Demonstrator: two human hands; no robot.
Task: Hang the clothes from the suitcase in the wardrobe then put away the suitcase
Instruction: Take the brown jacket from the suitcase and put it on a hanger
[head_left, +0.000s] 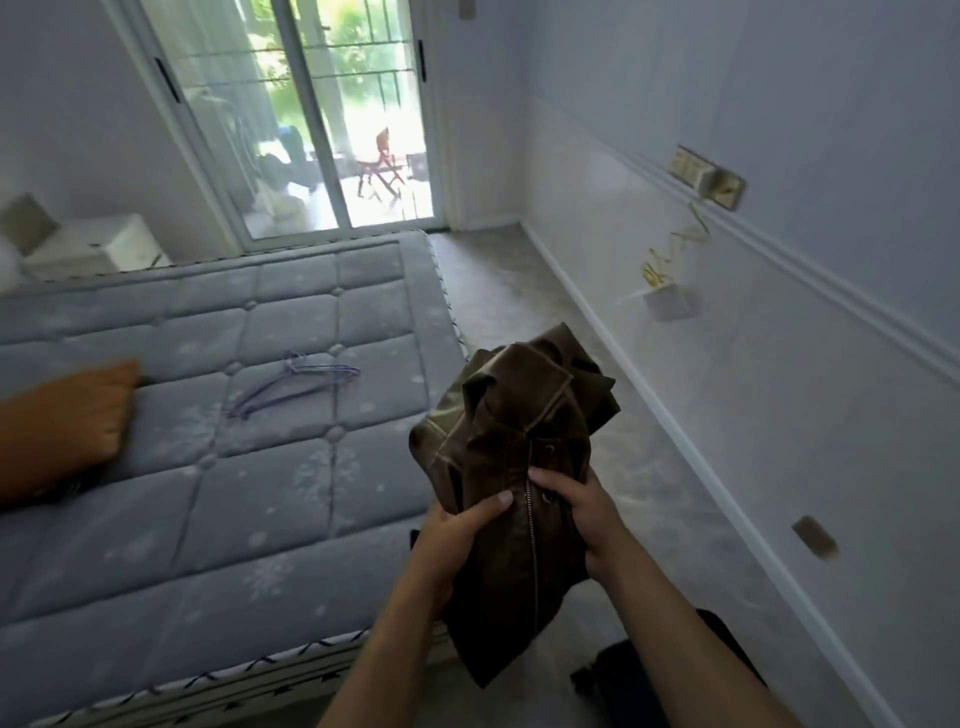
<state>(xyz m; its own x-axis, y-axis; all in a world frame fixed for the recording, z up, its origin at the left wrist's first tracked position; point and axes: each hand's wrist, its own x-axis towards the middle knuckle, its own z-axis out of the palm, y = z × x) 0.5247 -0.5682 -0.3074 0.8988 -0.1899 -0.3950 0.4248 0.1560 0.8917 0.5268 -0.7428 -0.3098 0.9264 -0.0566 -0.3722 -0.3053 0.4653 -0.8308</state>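
At the bottom edge, beside the right forearm, lies a dark object (644, 675) too cropped to identify. Just above it, the left grip (457, 535) and right grip (576, 514) are both clenched on a crumpled brown leather jacket (514, 415), thumbs pressed on either side of its zipper. The jacket is held up over the floor (519, 291), next to the bare quilted mattress (208, 519). Farther on, purple wire hangers (296, 387) lie on the mattress, well apart from an orange-brown cloth (67, 421) at the left. Beyond the bed stands a sliding glass door (332, 130).
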